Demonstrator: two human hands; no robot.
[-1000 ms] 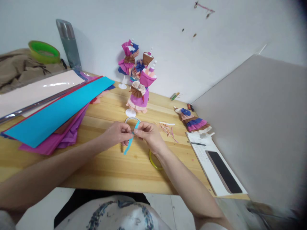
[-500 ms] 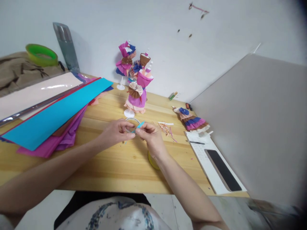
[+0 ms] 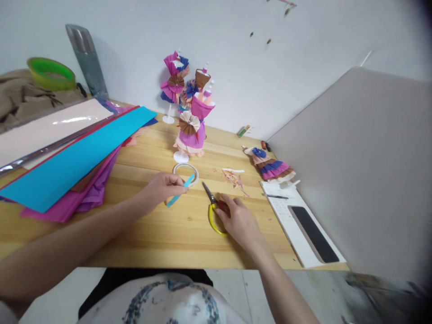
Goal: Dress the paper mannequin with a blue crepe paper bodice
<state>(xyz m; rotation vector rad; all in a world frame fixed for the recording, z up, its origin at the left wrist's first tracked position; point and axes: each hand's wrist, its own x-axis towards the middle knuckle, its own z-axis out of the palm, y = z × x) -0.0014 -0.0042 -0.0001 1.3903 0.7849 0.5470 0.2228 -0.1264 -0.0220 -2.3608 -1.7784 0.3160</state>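
Pinched in my left hand (image 3: 167,188) is a short strip of bright blue paper (image 3: 174,200). A thin white roll of tape (image 3: 176,167) is right behind those fingertips and the strip crosses its ring; whether the hand also touches the roll I cannot tell. My right hand (image 3: 238,218) has its fingers curled over the handles of a pair of scissors (image 3: 212,211). They lie on the table with the blades pointing away from me. One yellow handle loop shows, and the fingers partly cover the rest.
Paper dresses on small stands (image 3: 195,108) rise at the back. Coloured paper sheets (image 3: 81,153) cover the left side. Paper scraps (image 3: 234,179) lie beyond the scissors. To the right are another paper dress (image 3: 272,168), a phone (image 3: 313,234) on a white pad, and a grey partition (image 3: 364,157).
My right hand has left the blue strip and moved right and nearer, onto the scissors. The left hand keeps the strip, and the tape roll has come away from between the two hands.
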